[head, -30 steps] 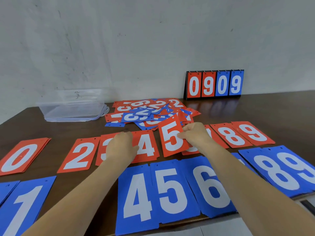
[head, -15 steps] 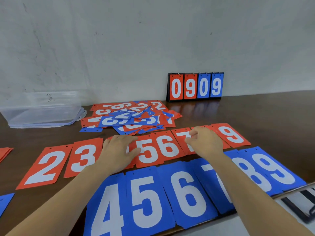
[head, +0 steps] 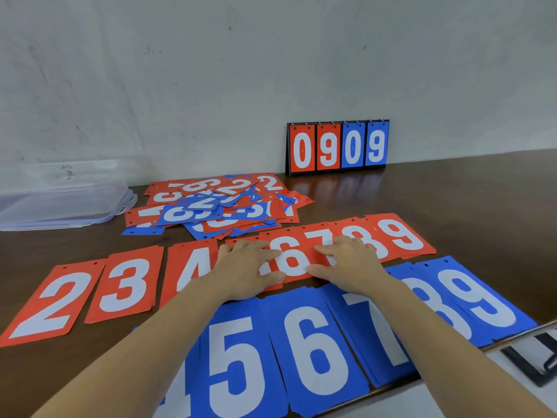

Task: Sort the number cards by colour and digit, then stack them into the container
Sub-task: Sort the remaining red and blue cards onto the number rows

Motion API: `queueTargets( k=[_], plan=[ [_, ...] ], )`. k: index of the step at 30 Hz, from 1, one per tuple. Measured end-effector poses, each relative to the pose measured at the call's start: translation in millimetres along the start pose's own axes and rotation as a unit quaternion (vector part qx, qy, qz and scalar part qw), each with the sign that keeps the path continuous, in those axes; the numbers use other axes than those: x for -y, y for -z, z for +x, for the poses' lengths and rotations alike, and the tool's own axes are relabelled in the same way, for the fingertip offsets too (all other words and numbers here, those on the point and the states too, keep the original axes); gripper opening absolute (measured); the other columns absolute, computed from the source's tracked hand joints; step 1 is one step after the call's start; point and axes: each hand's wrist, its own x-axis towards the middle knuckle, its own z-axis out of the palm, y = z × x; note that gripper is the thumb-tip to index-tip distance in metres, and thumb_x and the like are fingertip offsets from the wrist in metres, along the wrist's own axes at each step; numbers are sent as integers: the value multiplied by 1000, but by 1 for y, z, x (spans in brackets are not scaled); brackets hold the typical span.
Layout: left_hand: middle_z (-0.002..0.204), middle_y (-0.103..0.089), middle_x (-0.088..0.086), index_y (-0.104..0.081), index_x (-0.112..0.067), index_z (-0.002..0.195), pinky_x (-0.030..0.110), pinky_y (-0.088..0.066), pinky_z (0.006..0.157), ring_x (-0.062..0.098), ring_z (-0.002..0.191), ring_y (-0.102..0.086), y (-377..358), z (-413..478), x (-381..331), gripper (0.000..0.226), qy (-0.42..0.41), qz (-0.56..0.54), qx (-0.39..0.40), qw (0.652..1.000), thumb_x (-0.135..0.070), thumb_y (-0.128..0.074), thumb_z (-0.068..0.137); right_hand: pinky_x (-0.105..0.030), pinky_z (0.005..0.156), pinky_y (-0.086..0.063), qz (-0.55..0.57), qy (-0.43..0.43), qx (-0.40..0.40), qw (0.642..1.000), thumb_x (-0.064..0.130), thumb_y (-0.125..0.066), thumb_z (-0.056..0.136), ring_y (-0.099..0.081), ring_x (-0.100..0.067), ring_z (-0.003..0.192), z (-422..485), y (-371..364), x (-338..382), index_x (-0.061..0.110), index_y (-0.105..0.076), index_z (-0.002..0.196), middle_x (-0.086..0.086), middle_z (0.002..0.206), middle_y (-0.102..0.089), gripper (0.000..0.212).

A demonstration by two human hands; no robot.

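A row of red number cards runs across the dark table (head: 458,200): red 2 (head: 51,303), red 3 (head: 126,285), red 4 (head: 193,267), red 6 (head: 294,262), red 8 (head: 366,236), red 9 (head: 401,235). My left hand (head: 247,270) lies flat over the red 5 place, fingers straight, touching the red 6's left edge. My right hand (head: 346,263) rests flat on the red 7, fingers at the red 6's right edge. Nearer me lies a blue row: blue 5 (head: 238,357), blue 6 (head: 316,342), blue 7 (head: 379,333), blue 9 (head: 479,300). An unsorted pile (head: 217,206) sits behind the red row.
A clear plastic container (head: 60,194) stands at the back left by the wall. A flip scoreboard (head: 337,147) reading 0909 stands against the wall. The blue row reaches the table's front edge. A black and white object (head: 536,357) shows beyond the front right corner.
My right hand has put the red 5 down in the red row. Both hands have moved onto the cards beside the red 6, and my view has shifted to the right.
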Motion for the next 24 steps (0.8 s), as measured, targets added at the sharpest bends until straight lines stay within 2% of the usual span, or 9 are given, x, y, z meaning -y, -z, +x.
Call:
queueTargets(
  k=[7, 12, 19, 24],
  plan=[
    [161, -16, -10, -21, -39, 151, 45, -10, 118, 15, 148, -12, -2, -11, 17, 61, 27, -21, -42, 999, -60, -36, 96, -49, 112, -22, -6, 12, -7, 1000, 68, -43, 89, -29, -25, 139, 1, 1, 1, 35, -40, 143, -3, 152, -35, 64],
    [161, -14, -9, -21, -37, 152, 44, -8, 118, 15, 148, -11, -3, -23, 34, 58, 32, 8, -10, 999, -56, -33, 99, -47, 111, -20, -30, 79, -2, 996, 66, -43, 90, -24, -23, 140, 0, 3, 24, 41, -39, 143, 1, 152, -34, 59],
    [162, -14, -8, -22, -35, 152, 45, -8, 118, 15, 148, -10, -3, -28, 40, 58, 28, -4, -15, 999, -54, -35, 99, -46, 110, -21, -64, 78, 31, 994, 64, -42, 91, -28, -22, 138, 0, 12, 34, 41, -41, 141, 4, 150, -39, 56],
    [160, -22, -7, -23, -32, 152, 42, -13, 118, 15, 147, -19, 4, -42, 57, 60, 66, -45, -83, 993, -55, -35, 98, -40, 110, -21, -11, 113, -27, 993, 57, -48, 92, -30, -16, 136, -7, 17, 52, 36, -44, 141, 8, 147, -43, 53]
  ],
)
